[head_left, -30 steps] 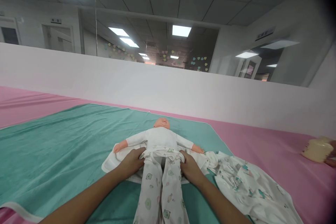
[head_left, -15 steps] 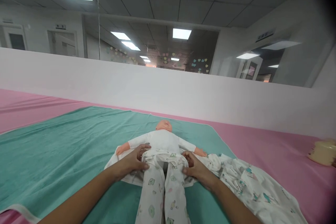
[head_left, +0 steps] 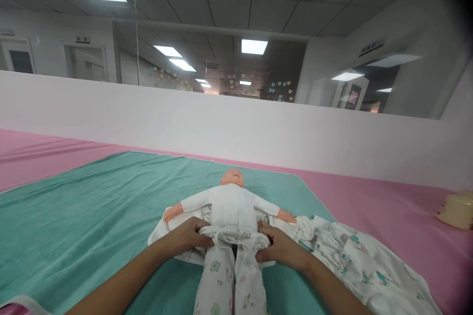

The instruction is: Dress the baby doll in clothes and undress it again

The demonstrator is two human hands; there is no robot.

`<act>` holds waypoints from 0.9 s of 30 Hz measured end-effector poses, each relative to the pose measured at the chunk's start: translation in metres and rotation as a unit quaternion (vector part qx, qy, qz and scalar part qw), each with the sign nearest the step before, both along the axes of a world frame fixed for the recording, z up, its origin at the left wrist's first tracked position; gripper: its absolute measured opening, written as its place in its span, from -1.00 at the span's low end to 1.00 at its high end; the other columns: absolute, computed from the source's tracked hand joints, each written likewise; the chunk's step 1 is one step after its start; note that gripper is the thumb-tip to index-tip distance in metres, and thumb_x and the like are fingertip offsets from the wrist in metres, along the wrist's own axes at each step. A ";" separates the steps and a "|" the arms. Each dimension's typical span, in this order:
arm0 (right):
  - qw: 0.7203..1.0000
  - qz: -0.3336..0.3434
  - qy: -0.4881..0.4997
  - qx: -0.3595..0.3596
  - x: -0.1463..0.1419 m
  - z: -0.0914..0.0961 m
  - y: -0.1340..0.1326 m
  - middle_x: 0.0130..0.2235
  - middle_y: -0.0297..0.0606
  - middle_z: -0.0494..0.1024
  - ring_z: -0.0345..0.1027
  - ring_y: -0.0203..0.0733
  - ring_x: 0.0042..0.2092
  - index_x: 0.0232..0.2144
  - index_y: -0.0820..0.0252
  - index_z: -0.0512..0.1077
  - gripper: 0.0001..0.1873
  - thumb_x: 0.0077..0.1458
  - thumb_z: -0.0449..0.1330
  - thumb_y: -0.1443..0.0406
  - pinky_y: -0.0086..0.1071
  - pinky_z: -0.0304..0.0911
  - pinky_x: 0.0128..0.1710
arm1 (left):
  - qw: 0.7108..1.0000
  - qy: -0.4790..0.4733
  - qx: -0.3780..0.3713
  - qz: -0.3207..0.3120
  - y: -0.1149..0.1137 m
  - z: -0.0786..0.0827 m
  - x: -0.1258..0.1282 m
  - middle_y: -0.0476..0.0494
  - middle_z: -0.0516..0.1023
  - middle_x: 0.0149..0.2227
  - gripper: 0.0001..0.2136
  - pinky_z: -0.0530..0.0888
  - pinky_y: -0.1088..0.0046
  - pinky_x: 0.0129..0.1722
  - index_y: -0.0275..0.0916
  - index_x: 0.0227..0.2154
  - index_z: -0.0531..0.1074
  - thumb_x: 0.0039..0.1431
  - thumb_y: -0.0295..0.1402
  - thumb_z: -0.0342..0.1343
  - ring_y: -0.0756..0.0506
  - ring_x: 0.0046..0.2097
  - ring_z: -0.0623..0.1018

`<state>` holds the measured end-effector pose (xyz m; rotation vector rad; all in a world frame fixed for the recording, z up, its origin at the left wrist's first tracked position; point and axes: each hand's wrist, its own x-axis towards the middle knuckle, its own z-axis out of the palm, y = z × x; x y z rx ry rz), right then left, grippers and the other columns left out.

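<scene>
A baby doll (head_left: 232,177) lies on its back on a teal blanket (head_left: 111,197), arms spread, in a white long-sleeved top (head_left: 232,206). White baby pants (head_left: 218,275) with small green and pink prints cover its legs up to the waist. My left hand (head_left: 192,236) pinches the waistband at its left side. On the opposite side my right hand (head_left: 275,243) grips the waistband, fingers curled round the cloth. White cloth (head_left: 157,226) is spread beneath the doll, partly hidden by it and my hands.
A crumpled white printed cloth (head_left: 354,256) lies at the right on the blanket and the pink mat (head_left: 388,204). A pale yellow object (head_left: 456,210) sits near the right edge. Behind runs a white low wall (head_left: 221,125) with windows above.
Both hands have drawn the waistband slightly down toward me, and more of the white top shows above it. My fingers have closed more tightly on the cloth.
</scene>
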<state>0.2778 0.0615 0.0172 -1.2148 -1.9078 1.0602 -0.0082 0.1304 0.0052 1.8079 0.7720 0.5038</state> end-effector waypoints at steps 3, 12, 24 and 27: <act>1.000 0.019 -0.001 -0.003 -0.002 -0.002 0.000 -0.16 -0.20 0.35 0.21 -0.07 -0.09 -0.40 0.22 0.50 -0.65 -0.18 0.30 0.07 -0.26 0.17 -0.05 | 1.000 0.000 0.019 -0.010 0.002 -0.008 0.003 0.09 0.05 -0.65 -0.60 -0.03 0.51 -0.54 -0.28 -0.70 0.15 -0.01 -0.10 0.12 0.09 -0.56 0.04; 0.997 0.049 0.051 -0.039 -0.002 -0.015 0.004 -0.49 -0.37 0.25 0.04 -0.37 -0.45 -0.67 0.26 0.30 -0.80 -0.10 0.15 0.28 -0.47 0.05 -0.38 | 0.999 -0.026 0.038 -0.003 0.000 -0.015 0.010 0.08 0.03 -0.66 -0.55 -0.06 0.49 -0.56 -0.27 -0.70 0.12 0.05 -0.04 0.08 0.09 -0.57 0.03; 0.969 0.042 0.174 -0.173 0.002 -0.020 0.007 -0.56 -0.37 0.30 0.14 -0.35 -0.48 -0.65 0.29 0.33 -0.84 -0.19 0.21 0.30 -0.50 0.05 -0.42 | 0.997 -0.017 0.073 0.017 -0.007 -0.013 0.014 0.07 0.08 -0.66 -0.57 -0.02 0.51 -0.56 -0.28 -0.71 0.14 0.05 -0.07 0.06 0.09 -0.56 0.06; 0.948 0.036 0.228 -0.219 0.004 -0.023 0.010 -0.51 -0.29 0.42 0.30 -0.24 -0.42 -0.55 0.32 0.44 -0.85 -0.21 0.26 0.30 -0.41 0.19 -0.33 | 0.997 -0.011 0.075 0.017 -0.008 -0.013 0.015 0.07 0.06 -0.66 -0.56 -0.02 0.51 -0.56 -0.28 -0.71 0.13 0.06 -0.06 0.05 0.09 -0.56 0.07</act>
